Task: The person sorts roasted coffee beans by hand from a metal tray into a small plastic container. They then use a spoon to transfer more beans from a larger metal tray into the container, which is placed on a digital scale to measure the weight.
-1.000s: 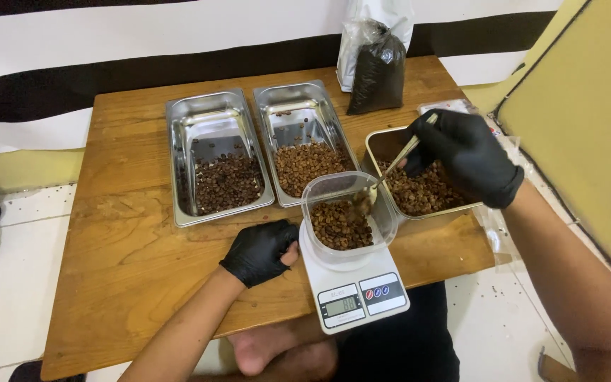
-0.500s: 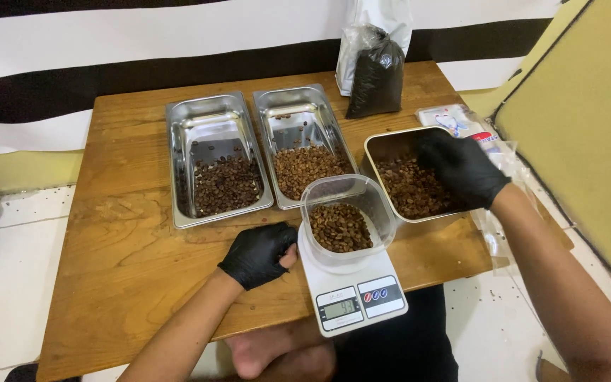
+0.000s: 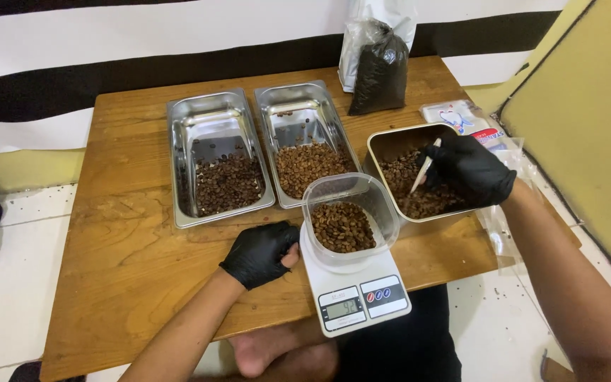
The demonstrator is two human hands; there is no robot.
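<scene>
Left hand [image 3: 259, 252]: black glove, loosely curled, fingers together, resting on the desk [image 3: 129, 262], thumb side touching the edge of the scale [image 3: 351, 290]; grips nothing.
Scale: white digital kitchen scale, just right of left hand, nearest edge of desk, display lit; digits not reported.
Tub [image 3: 349, 219]: clear plastic container standing on the scale platform, just right of and slightly beyond left hand; holds a low layer of brown coffee beans [image 3: 342, 228].
Right hand [image 3: 474, 170]: black glove, fingers clamped on a small white scoop or spoon [image 3: 424, 167]; hand sits over the near right part of the square tin [image 3: 419, 173].
Spoon: handle pinched in right hand, tilted, tip pointing down-left into the tin's beans; can't tell if loaded.
Square tin: metal, rounded corners, under right hand, just right of the tub; partly filled with dark brown beans.
Middle tray [image 3: 304, 141]: steel rectangular pan, beyond the tub, between the two hands and further off; lighter brown beans heaped at its near end.
Left tray [image 3: 213, 155]: steel pan, beyond left hand, touching or just beside the middle tray; darker beans at near end.
Packets [image 3: 472, 120]: flat plastic-wrapped packs just beyond right hand, at the desk's right edge.
Bag [image 3: 376, 60]: clear plastic bag of dark contents, upright at far edge of desk, beyond right hand.
Hands relation: well apart, tub and scale between them.
</scene>
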